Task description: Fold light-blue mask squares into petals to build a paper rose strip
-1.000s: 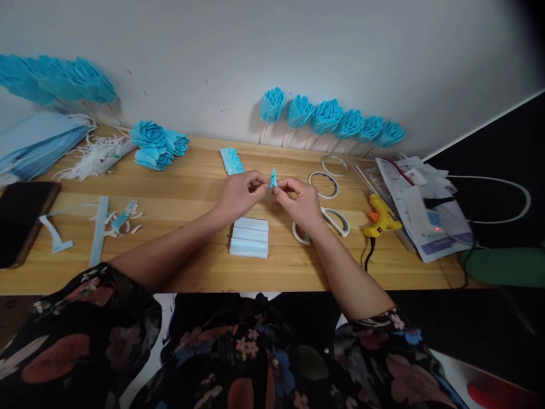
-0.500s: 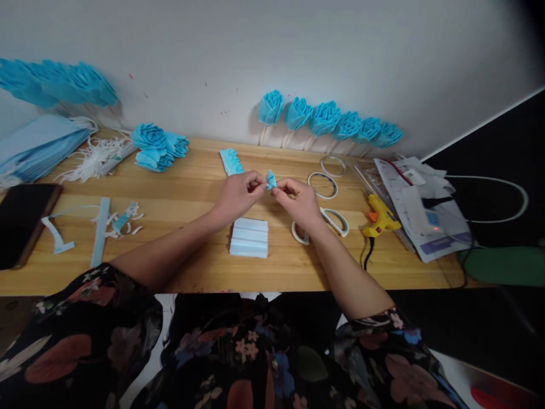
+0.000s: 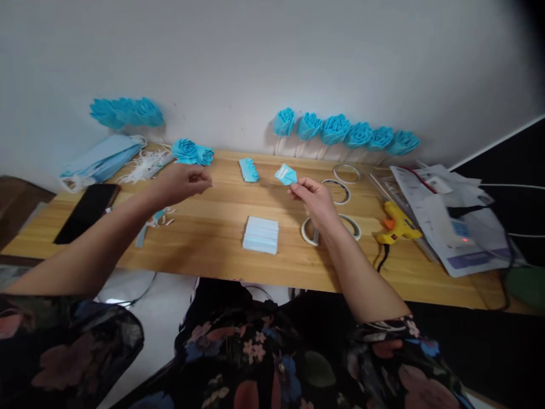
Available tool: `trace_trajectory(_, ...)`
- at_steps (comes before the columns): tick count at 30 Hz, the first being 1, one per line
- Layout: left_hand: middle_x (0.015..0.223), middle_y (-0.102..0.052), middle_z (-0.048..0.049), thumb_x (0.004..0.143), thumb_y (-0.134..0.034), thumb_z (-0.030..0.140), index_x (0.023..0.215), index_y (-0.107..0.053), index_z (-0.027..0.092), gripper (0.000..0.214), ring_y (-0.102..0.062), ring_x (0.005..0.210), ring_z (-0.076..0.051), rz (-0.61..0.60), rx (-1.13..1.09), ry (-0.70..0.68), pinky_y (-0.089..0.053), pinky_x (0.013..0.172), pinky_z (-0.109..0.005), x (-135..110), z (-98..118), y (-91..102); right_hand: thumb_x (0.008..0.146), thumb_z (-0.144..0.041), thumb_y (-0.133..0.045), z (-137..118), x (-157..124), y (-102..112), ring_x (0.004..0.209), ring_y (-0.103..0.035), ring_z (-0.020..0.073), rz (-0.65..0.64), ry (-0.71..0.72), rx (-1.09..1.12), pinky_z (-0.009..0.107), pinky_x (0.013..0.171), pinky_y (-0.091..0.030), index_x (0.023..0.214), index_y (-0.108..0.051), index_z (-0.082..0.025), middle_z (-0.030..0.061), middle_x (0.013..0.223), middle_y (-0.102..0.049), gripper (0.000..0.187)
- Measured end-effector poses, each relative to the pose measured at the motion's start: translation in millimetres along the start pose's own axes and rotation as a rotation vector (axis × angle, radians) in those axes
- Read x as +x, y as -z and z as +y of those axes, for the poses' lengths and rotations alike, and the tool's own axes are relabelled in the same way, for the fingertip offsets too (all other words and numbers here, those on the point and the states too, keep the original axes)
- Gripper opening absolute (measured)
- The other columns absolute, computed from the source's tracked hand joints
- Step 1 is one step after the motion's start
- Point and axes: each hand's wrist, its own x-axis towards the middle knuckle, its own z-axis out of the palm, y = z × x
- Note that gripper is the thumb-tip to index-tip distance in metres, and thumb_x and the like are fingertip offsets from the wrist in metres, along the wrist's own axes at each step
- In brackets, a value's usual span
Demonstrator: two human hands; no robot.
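My right hand is closed, thumb and fingers pinching a folded blue piece of fabric that bears two short white strips. My left hand is held out to the left over the table, fingers pressed together; anything in them is too small to make out. Between the hands lies a row of folded blue pieces with pointed edges. Nearer to me sits a stack of pleated pale blue pieces. Rolls of white tape lie around my right hand.
Blue fabric roses on sticks lean on the wall, with more roses on the table. At left are face masks, white cords, a phone and scraps. A yellow glue gun and papers are at right.
My left hand has left the blue piece and moved left. My right hand keeps hold of it, now turned so its white strips show. The camera view has shifted left.
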Motion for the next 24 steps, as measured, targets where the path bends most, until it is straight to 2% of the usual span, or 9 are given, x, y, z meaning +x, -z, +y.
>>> trace_trajectory(3,0.055,-0.063,0.0008,0.07,-0.064,0.035,0.067,-0.071,0.024,0.014,-0.05,0.051,-0.014,-0.037,0.205,0.054,-0.031,0.055,-0.026,-25,-40,15.2,0.068,-0.044,-0.077,2,0,-1,0.063,-0.055,0.0099,-0.02,-0.007,0.009,0.025,0.067,-0.046,0.071,-0.068,-0.02,-0.0013,0.069,-0.068,0.026)
trace_trajectory(6,0.055,-0.063,-0.0005,0.075,-0.059,0.04,0.069,-0.073,0.024,0.022,-0.05,0.052,-0.016,-0.023,0.276,0.097,-0.029,0.055,-0.027,-44,-65,20.6,0.068,-0.045,-0.079,5,0,-3,0.061,-0.055,0.0097,-0.045,-0.003,-0.004,0.025,0.066,-0.047,0.07,-0.067,-0.02,-0.0011,0.069,-0.068,0.028)
trace_trajectory(10,0.058,-0.063,-0.0023,0.075,-0.061,0.045,0.065,-0.07,0.023,0.025,-0.052,0.056,-0.018,0.033,0.313,0.202,-0.029,0.058,-0.028,-57,-83,21.1,0.066,-0.048,-0.08,7,0,-6,0.06,-0.055,0.0104,-0.065,-0.018,-0.025,0.026,0.064,-0.049,0.069,-0.067,-0.02,-0.0003,0.069,-0.069,0.031)
trace_trajectory(13,0.071,-0.066,-0.0041,0.069,-0.068,0.037,0.075,-0.07,0.023,0.016,-0.056,0.065,-0.02,0.086,0.34,0.151,-0.035,0.064,-0.03,-62,-87,20.5,0.065,-0.048,-0.081,7,-1,-7,0.06,-0.055,0.0106,-0.07,-0.027,-0.028,0.026,0.064,-0.049,0.07,-0.068,-0.02,0.0001,0.069,-0.07,0.031)
trace_trajectory(15,0.086,-0.068,-0.0058,0.069,-0.071,0.035,0.086,-0.07,0.023,0.021,-0.058,0.078,-0.023,0.165,0.345,0.044,-0.04,0.073,-0.033,-63,-81,18.8,0.067,-0.048,-0.08,6,-3,-8,0.06,-0.055,0.0103,-0.077,-0.025,-0.031,0.026,0.064,-0.049,0.07,-0.068,-0.02,-0.0001,0.069,-0.07,0.03)
trace_trajectory(18,0.104,-0.068,-0.0058,0.078,-0.068,0.04,0.101,-0.069,0.024,0.029,-0.059,0.094,-0.025,0.277,0.262,-0.08,-0.044,0.086,-0.038,-56,-53,9.1,0.069,-0.048,-0.078,4,-4,-8,0.061,-0.056,0.0103,-0.098,-0.019,-0.037,0.026,0.066,-0.049,0.07,-0.069,-0.02,-0.0005,0.069,-0.069,0.03)
trace_trajectory(20,0.107,-0.069,-0.0068,0.081,-0.064,0.042,0.106,-0.069,0.023,0.032,-0.06,0.093,-0.024,0.261,0.136,-0.108,-0.047,0.084,-0.037,-45,-26,-4.2,0.071,-0.048,-0.077,2,-5,-7,0.062,-0.056,0.0104,-0.126,-0.006,-0.047,0.026,0.066,-0.048,0.071,-0.069,-0.02,-0.0006,0.069,-0.068,0.029)
trace_trajectory(24,0.109,-0.072,-0.0094,0.083,-0.059,0.044,0.107,-0.07,0.02,0.035,-0.063,0.088,-0.02,0.099,-0.14,-0.191,-0.051,0.078,-0.033,-10,27,-42.7,0.072,-0.051,-0.076,0,-6,-6,0.061,-0.055,0.0107,-0.185,0.008,-0.066,0.025,0.065,-0.045,0.071,-0.068,-0.019,-0.0005,0.068,-0.068,0.032)
